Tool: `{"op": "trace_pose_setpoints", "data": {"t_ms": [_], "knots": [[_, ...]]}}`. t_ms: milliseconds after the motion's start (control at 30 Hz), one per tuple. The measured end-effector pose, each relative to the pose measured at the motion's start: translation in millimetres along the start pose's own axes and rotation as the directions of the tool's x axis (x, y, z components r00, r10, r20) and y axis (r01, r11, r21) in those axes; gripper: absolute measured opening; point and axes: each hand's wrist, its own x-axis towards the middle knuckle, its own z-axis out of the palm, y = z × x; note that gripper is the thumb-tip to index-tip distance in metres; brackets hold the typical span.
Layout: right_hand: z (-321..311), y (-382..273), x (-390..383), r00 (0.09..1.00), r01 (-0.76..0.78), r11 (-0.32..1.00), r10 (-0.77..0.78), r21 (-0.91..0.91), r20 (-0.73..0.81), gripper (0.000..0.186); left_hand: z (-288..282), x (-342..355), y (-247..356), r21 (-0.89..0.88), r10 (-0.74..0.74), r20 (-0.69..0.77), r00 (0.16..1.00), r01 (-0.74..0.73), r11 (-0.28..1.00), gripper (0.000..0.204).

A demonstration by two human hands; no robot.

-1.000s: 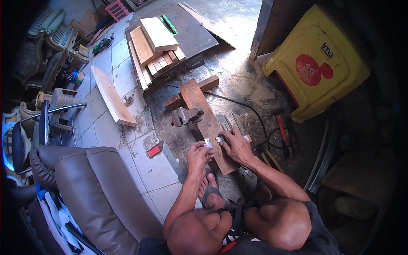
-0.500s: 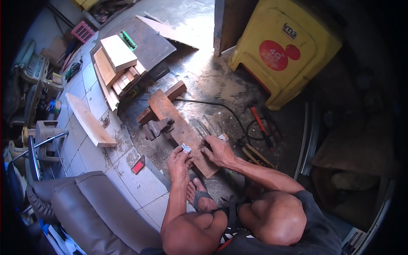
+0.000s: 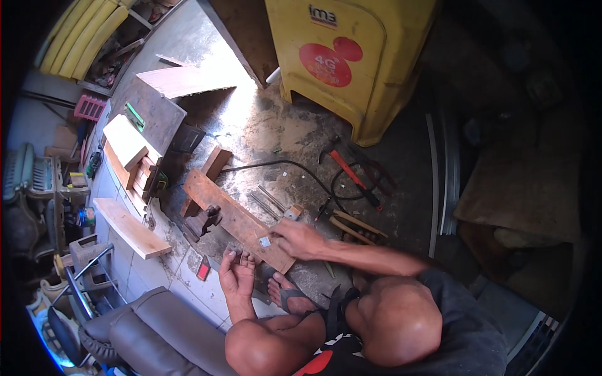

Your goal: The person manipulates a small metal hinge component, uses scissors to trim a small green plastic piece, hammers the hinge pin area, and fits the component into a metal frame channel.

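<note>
A long brown wooden plank (image 3: 235,216) lies slantwise before me, its far end resting by a cross-piece (image 3: 216,163). A small silvery metal piece (image 3: 264,241) sits on its near part. Left of the plank, my left hand (image 3: 237,276) is turned up with its fingers bent and apart, holding nothing I can see. My right hand (image 3: 301,239) is over the plank's right edge, fingers curled together just right of the metal piece; what they hold, if anything, is hidden. A dark metal vise (image 3: 202,224) is fixed at the plank's left side.
Thin metal rods (image 3: 266,202) and a small wooden block (image 3: 293,212) lie beyond my right hand. Farther right are an orange-handled tool (image 3: 351,172), a black cable (image 3: 282,163) and pliers-like handles (image 3: 357,227). A yellow stool (image 3: 351,62) stands ahead; cut boards (image 3: 128,144) are stacked left.
The small metal piece has gone from my left hand onto the plank. My left hand has drawn back, and its fingers have opened. The view has shifted.
</note>
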Motion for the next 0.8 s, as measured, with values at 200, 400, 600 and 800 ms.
{"op": "trace_pose_setpoints", "data": {"t_ms": [200, 400, 600, 800], "knots": [[-67, 40, -42, 0.965, -0.212, 0.969, 0.228, 0.131, -0.127, 0.022, 8, -19, 16, -0.010, 0.043, -0.028, 0.999, -0.043, 0.999, 0.014], [-123, 59, -82, 0.877, -0.417, 0.902, 0.432, 0.112, -0.212, 0.019, 21, -38, 6, 0.236, 0.167, -0.021, 0.986, -0.157, 0.959, 0.011], [-121, 61, -52, 0.943, -0.331, 0.942, 0.327, -0.058, -0.066, 0.021, 14, -53, -3, 0.375, 0.213, -0.174, 0.961, -0.135, 0.917, 0.012], [-96, 53, -59, 0.845, -0.514, 0.724, 0.521, -0.461, -0.123, 0.037, 26, -34, -3, 0.530, 0.265, -0.247, 0.932, -0.099, 0.842, 0.025]]}}
